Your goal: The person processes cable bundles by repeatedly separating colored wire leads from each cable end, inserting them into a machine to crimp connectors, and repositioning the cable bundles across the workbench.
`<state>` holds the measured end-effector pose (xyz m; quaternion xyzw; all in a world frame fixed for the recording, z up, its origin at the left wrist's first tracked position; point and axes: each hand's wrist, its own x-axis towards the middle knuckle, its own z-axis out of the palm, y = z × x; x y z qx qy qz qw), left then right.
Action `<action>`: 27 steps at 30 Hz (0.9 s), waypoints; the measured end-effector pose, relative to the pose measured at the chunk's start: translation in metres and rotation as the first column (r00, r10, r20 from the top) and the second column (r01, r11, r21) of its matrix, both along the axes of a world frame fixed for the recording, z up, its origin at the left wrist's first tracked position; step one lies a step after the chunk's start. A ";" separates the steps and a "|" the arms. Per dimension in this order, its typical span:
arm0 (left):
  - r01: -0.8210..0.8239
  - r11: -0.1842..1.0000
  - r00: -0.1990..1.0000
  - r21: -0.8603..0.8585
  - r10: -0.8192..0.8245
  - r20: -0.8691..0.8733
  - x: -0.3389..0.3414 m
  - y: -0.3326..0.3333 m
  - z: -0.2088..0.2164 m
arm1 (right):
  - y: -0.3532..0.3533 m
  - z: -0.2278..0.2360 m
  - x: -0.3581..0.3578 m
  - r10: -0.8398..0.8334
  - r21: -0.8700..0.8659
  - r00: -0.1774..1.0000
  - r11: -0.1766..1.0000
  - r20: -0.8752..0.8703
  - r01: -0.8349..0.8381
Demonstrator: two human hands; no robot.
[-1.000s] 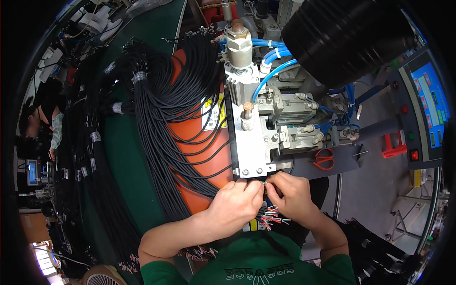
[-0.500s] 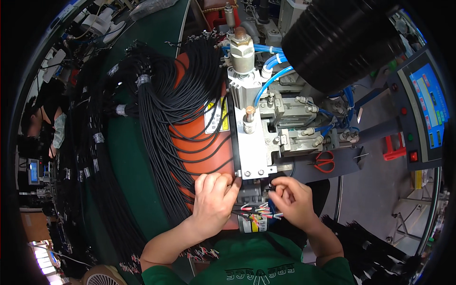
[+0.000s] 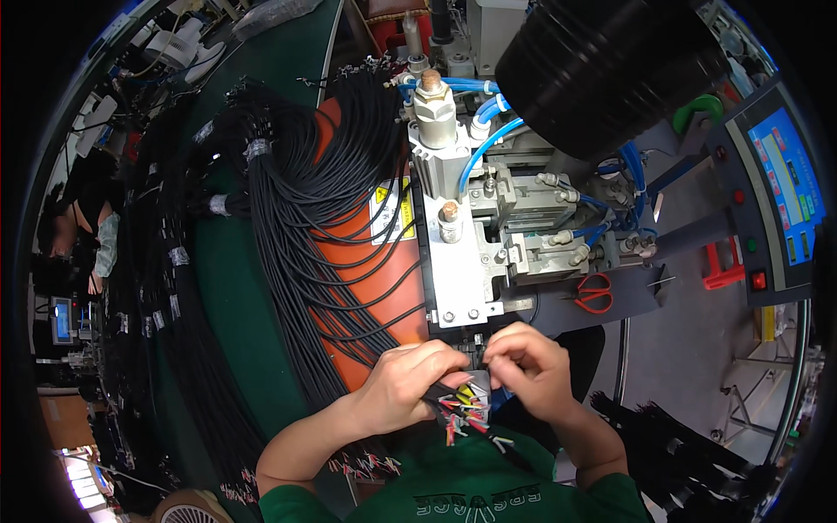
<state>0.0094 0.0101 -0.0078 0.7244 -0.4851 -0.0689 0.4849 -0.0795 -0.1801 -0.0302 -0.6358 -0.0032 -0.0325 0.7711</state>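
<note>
My left hand (image 3: 408,383) is closed just below the front end of a metal pneumatic machine (image 3: 462,270). Its fingers wrap round black cables, mostly hidden by the hand. From beneath it spread stripped wire ends (image 3: 462,417) in red, white, yellow and black. My right hand (image 3: 534,370) is beside it, fingers curled and thumb pressed in. What lies between those fingertips is too small to make out. A large bundle of black cables (image 3: 292,227) drapes over an orange surface (image 3: 388,288) left of the machine, several strands running to the machine's edge.
Red-handled scissors (image 3: 595,295) lie right of the machine. Blue air hoses (image 3: 493,144) and a thick black cylinder (image 3: 610,78) rise behind. A control screen (image 3: 787,192) stands far right. More cable bundles hang over the green table (image 3: 235,296) and lie at lower right.
My left hand has drawn back from the machine's edge toward me, and the coloured wire ends have shifted lower. My right hand has moved slightly left.
</note>
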 end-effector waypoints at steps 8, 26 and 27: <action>-0.028 0.997 0.997 0.068 0.023 0.071 0.002 -0.005 -0.007 | 0.002 -0.001 0.000 0.031 -0.140 0.992 0.990 0.123 -0.014; -0.121 0.990 0.869 0.072 0.070 0.490 -0.009 -0.010 0.002 | -0.002 -0.002 0.009 0.269 0.631 0.924 0.775 -0.272 -0.040; -0.123 0.990 0.869 0.072 0.072 0.490 -0.009 -0.010 0.002 | 0.002 0.004 0.008 0.171 0.471 0.937 0.882 -0.303 -0.009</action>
